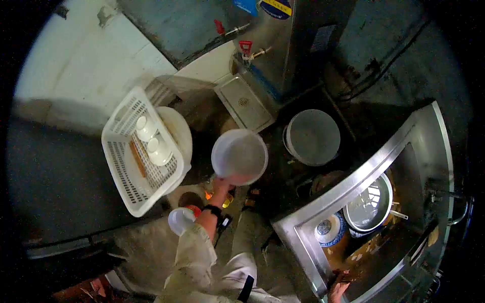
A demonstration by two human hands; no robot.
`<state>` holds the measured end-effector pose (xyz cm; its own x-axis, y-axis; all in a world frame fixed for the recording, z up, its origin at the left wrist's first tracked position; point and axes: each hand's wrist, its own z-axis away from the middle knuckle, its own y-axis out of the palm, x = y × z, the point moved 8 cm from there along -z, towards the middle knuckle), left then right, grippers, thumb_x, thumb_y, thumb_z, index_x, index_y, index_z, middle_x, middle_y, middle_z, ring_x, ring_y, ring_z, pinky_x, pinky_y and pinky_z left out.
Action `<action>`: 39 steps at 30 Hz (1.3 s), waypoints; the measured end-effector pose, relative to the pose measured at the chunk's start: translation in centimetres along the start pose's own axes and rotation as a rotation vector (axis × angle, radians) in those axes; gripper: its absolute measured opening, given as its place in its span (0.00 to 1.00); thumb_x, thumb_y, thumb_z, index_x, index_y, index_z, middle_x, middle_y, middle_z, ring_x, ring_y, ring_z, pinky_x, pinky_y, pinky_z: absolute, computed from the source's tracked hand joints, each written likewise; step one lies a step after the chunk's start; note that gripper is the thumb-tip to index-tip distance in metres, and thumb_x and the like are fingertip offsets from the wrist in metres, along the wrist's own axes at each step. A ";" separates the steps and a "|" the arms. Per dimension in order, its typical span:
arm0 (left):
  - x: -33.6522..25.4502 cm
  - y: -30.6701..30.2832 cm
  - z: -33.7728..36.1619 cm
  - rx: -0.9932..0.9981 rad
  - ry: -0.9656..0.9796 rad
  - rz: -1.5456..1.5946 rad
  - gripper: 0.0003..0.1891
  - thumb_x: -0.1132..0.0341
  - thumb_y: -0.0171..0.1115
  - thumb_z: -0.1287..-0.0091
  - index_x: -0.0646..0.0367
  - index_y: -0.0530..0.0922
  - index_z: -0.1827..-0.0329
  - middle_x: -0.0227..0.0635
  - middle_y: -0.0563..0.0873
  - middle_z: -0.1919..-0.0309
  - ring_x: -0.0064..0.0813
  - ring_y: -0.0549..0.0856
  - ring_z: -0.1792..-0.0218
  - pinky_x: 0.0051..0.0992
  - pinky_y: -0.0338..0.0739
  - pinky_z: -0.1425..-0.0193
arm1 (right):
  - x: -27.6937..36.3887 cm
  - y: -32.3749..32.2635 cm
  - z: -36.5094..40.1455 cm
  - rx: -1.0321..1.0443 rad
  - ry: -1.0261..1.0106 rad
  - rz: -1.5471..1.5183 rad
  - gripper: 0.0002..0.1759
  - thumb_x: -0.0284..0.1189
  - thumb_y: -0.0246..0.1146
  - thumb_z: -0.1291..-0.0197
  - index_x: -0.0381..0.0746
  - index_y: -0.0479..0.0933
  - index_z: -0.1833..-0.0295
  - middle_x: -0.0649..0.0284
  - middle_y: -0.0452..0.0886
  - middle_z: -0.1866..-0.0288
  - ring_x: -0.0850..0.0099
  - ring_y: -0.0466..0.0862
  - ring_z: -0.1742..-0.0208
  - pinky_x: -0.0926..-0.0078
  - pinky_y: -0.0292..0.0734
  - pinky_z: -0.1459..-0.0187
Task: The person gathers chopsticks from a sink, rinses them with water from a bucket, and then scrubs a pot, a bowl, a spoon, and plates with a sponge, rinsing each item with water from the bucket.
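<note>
My left hand (221,188), with a dark band on the wrist, grips the near rim of a white plastic bucket (241,151). The bucket is tilted so that I look into it; its inside is blurred. At the sink's near edge is my right hand (339,284), fingers apart and nothing seen in them. Inside the metal sink (313,211) sit a pan (370,204) with a handle and a blue-and-white patterned bowl (329,230), among brownish water and food scraps.
A white slotted basket (108,146) with white cups (158,151) stands left, on a round white lid or tub (179,129). A larger white bucket (314,136) is right of centre. Behind are a drain tray (242,101) and red-handled taps (245,48). A smaller white container (178,221) is below my left wrist.
</note>
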<state>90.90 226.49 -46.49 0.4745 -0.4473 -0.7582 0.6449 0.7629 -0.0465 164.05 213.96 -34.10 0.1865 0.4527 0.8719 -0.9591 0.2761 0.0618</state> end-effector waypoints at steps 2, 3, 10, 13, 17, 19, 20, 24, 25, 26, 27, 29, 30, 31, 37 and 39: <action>0.2 1.6 -7.3 -0.180 -0.047 -0.354 0.18 0.65 0.64 0.36 0.65 0.77 0.46 0.43 0.85 0.60 0.38 0.84 0.63 0.38 0.83 0.59 | -9.1 -10.7 -0.2 -0.260 0.044 -0.249 0.25 0.32 0.63 0.36 0.38 0.69 0.36 0.58 0.76 0.42 0.65 0.79 0.45 0.64 0.77 0.42; -0.7 2.9 -11.0 -0.172 -0.048 -0.369 0.18 0.65 0.64 0.36 0.65 0.77 0.46 0.43 0.85 0.60 0.38 0.84 0.63 0.38 0.83 0.59 | -5.6 -7.9 0.6 -0.329 0.029 -0.037 0.24 0.32 0.62 0.36 0.38 0.69 0.36 0.58 0.76 0.42 0.65 0.79 0.46 0.64 0.77 0.43; -1.2 8.0 -29.3 0.163 0.411 -0.657 0.20 0.53 0.53 0.29 0.57 0.76 0.43 0.40 0.85 0.56 0.39 0.81 0.51 0.53 0.62 0.30 | 4.7 2.0 3.7 -0.518 0.107 0.371 0.23 0.32 0.62 0.35 0.38 0.69 0.37 0.59 0.77 0.44 0.66 0.79 0.48 0.65 0.77 0.46; -2.7 10.0 -31.1 0.256 0.341 -0.653 0.21 0.52 0.49 0.26 0.55 0.72 0.38 0.40 0.84 0.52 0.40 0.81 0.50 0.52 0.62 0.30 | 5.5 3.3 4.4 -0.564 0.151 0.404 0.22 0.33 0.61 0.35 0.38 0.70 0.37 0.59 0.77 0.45 0.66 0.80 0.49 0.66 0.78 0.47; -4.1 11.3 -33.0 0.383 0.330 -0.683 0.22 0.51 0.43 0.23 0.51 0.67 0.32 0.40 0.82 0.47 0.40 0.80 0.48 0.50 0.61 0.30 | 6.8 4.5 4.2 -0.594 0.192 0.429 0.21 0.33 0.61 0.34 0.37 0.70 0.38 0.59 0.77 0.46 0.67 0.80 0.51 0.67 0.78 0.48; -5.4 11.5 -32.3 0.433 0.118 -0.207 0.26 0.52 0.44 0.23 0.52 0.58 0.27 0.42 0.77 0.40 0.40 0.78 0.44 0.49 0.63 0.31 | 7.2 5.1 4.2 -0.603 0.200 0.437 0.21 0.33 0.61 0.34 0.37 0.70 0.38 0.59 0.78 0.47 0.67 0.80 0.51 0.67 0.78 0.49; -5.0 11.5 -32.4 0.459 -0.090 0.273 0.31 0.52 0.45 0.23 0.52 0.49 0.22 0.43 0.72 0.33 0.40 0.76 0.39 0.48 0.64 0.32 | 7.1 5.4 4.1 -0.600 0.204 0.440 0.21 0.33 0.60 0.34 0.37 0.70 0.39 0.59 0.78 0.47 0.67 0.80 0.52 0.67 0.78 0.50; -9.1 11.3 -31.8 0.057 0.352 -0.641 0.38 0.54 0.51 0.24 0.57 0.41 0.21 0.47 0.66 0.28 0.44 0.72 0.34 0.46 0.66 0.33 | 6.7 5.4 2.9 -0.571 0.199 0.423 0.20 0.33 0.60 0.33 0.37 0.70 0.39 0.60 0.78 0.48 0.68 0.80 0.53 0.68 0.79 0.51; -12.7 10.5 -30.3 -0.258 0.641 -0.913 0.38 0.55 0.53 0.25 0.60 0.42 0.21 0.51 0.66 0.29 0.46 0.71 0.33 0.44 0.66 0.32 | 6.7 5.6 3.0 -0.558 0.195 0.430 0.20 0.33 0.60 0.33 0.37 0.70 0.39 0.60 0.78 0.48 0.68 0.80 0.53 0.69 0.79 0.52; -17.5 11.8 -26.2 -0.589 0.930 -1.162 0.38 0.57 0.54 0.25 0.64 0.44 0.22 0.54 0.66 0.29 0.49 0.70 0.33 0.43 0.66 0.31 | 6.4 5.6 2.9 -0.542 0.185 0.420 0.20 0.33 0.60 0.33 0.37 0.70 0.39 0.60 0.78 0.49 0.68 0.80 0.54 0.69 0.79 0.52; -21.7 12.9 -24.3 -0.431 0.964 -0.839 0.36 0.57 0.54 0.25 0.65 0.48 0.22 0.56 0.65 0.29 0.49 0.68 0.31 0.41 0.64 0.30 | 6.5 5.7 2.7 -0.521 0.168 0.410 0.19 0.33 0.60 0.33 0.37 0.71 0.40 0.60 0.78 0.49 0.68 0.80 0.54 0.69 0.79 0.53; -32.5 16.3 -17.7 -0.201 1.024 -0.416 0.33 0.57 0.54 0.25 0.66 0.56 0.24 0.57 0.63 0.29 0.48 0.65 0.29 0.39 0.63 0.29 | 5.2 5.0 2.6 -0.457 0.134 0.387 0.19 0.33 0.59 0.33 0.37 0.71 0.40 0.60 0.79 0.49 0.69 0.80 0.55 0.69 0.79 0.53; -37.5 18.1 -13.9 -0.132 1.066 -0.313 0.31 0.57 0.54 0.25 0.66 0.59 0.25 0.57 0.63 0.29 0.46 0.65 0.28 0.38 0.64 0.30 | 5.0 4.8 2.1 -0.427 0.113 0.365 0.19 0.33 0.59 0.33 0.37 0.71 0.40 0.60 0.79 0.50 0.69 0.80 0.55 0.70 0.79 0.54; -41.6 19.9 -11.0 -0.080 1.144 -0.321 0.30 0.56 0.53 0.25 0.67 0.62 0.27 0.55 0.69 0.33 0.44 0.70 0.32 0.37 0.66 0.32 | 4.7 4.6 1.7 -0.391 0.098 0.342 0.19 0.33 0.59 0.33 0.37 0.71 0.40 0.60 0.79 0.50 0.69 0.80 0.55 0.70 0.79 0.54; -49.0 28.9 -9.6 0.330 0.624 -1.158 0.21 0.53 0.50 0.26 0.64 0.82 0.52 0.45 0.87 0.62 0.45 0.84 0.54 0.47 0.71 0.37 | 6.5 7.0 1.5 -0.301 0.096 0.353 0.12 0.34 0.56 0.29 0.36 0.77 0.54 0.69 0.77 0.64 0.75 0.76 0.64 0.75 0.74 0.62; -48.0 30.7 -9.7 0.281 0.984 -1.532 0.18 0.56 0.51 0.27 0.62 0.81 0.54 0.45 0.86 0.59 0.47 0.83 0.53 0.52 0.69 0.37 | 7.1 8.2 1.3 -0.279 0.069 0.414 0.14 0.38 0.54 0.27 0.38 0.76 0.56 0.68 0.77 0.63 0.75 0.75 0.63 0.74 0.72 0.61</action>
<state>82.15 275.93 -17.83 -0.9679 -0.1104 -0.2258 0.2399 -0.1383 -0.9609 157.28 218.36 -26.76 -0.1750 0.6243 0.7614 -0.8639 0.2736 -0.4229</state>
